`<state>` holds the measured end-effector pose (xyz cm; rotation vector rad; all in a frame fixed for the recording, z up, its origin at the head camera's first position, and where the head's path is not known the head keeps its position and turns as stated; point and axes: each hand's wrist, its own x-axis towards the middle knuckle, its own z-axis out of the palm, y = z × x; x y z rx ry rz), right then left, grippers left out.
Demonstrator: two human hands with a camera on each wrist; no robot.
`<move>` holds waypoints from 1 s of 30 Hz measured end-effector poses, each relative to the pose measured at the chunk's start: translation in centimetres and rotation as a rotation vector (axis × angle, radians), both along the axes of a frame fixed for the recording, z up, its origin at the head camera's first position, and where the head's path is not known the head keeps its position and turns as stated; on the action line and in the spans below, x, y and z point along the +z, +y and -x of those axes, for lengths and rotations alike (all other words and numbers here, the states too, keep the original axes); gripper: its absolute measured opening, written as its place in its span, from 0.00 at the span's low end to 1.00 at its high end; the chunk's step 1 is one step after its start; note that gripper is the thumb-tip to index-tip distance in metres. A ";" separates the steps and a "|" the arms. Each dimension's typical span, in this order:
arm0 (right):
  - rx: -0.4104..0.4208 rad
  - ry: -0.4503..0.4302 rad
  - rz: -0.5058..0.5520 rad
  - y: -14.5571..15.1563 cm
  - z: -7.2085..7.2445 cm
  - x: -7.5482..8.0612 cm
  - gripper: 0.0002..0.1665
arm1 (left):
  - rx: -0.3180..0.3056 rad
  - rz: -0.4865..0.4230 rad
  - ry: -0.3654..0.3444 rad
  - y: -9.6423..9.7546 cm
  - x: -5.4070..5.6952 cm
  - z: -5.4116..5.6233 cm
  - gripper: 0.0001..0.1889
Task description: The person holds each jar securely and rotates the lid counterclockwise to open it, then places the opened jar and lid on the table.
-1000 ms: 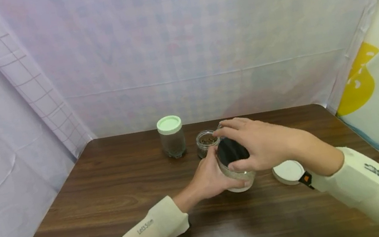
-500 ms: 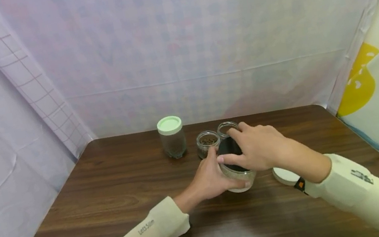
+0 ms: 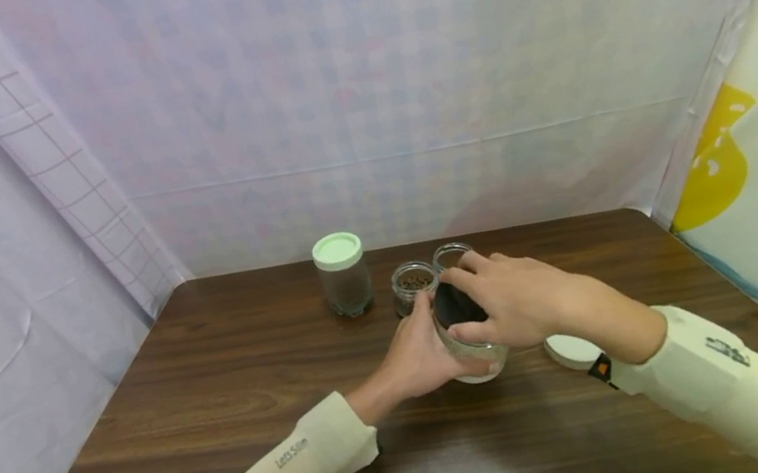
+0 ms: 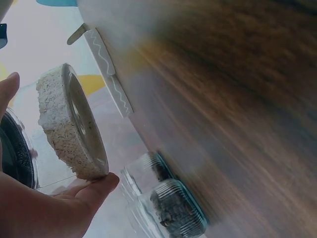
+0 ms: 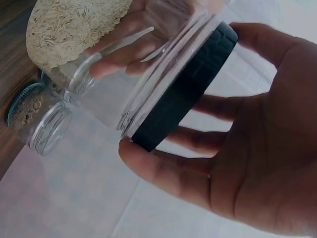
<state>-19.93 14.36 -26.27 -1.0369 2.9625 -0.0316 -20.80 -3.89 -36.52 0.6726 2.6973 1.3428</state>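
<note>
Two hands are on one round, see-through jar [image 3: 495, 352], the left hand [image 3: 419, 358] curled round its side and the right hand [image 3: 523, 300] pinching the rim of its black lid [image 3: 457, 309] between thumb and fingers. Pale, dry flakes [image 5: 74, 34] fill the bottom part of the jar, with bare, clear wall above them. It is held up off the brown table [image 3: 243, 370], nearer the person than two small lidless jars [image 3: 415, 287], and left of a white lid [image 3: 573, 354].
</note>
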 end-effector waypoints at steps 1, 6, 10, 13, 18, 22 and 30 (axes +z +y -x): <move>0.021 -0.006 0.005 0.1 0.0 0.0 0.42 | 0.000 0.003 0.003 0.0 0.0 0.0 0.57; 0.109 -0.032 0.026 0.3 0.1 0.3 0.39 | -0.002 0.005 0.017 -0.2 0.3 0.0 0.61; 0.172 -0.049 0.050 0.4 0.0 0.4 0.40 | -0.012 -0.007 0.019 -0.3 0.3 0.0 0.63; 0.199 -0.054 0.062 0.4 0.0 0.5 0.42 | -0.021 -0.010 0.029 -0.3 0.3 0.0 0.63; 0.224 -0.060 0.077 0.4 0.0 0.7 0.44 | -0.023 -0.006 0.048 -0.2 0.3 0.0 0.63; 0.217 -0.054 0.082 0.5 0.0 0.9 0.47 | -0.028 -0.010 0.043 -0.2 0.3 0.0 0.61; -0.101 0.094 0.082 0.1 0.0 1.4 0.50 | 0.019 -0.017 0.032 -0.2 0.3 0.0 0.58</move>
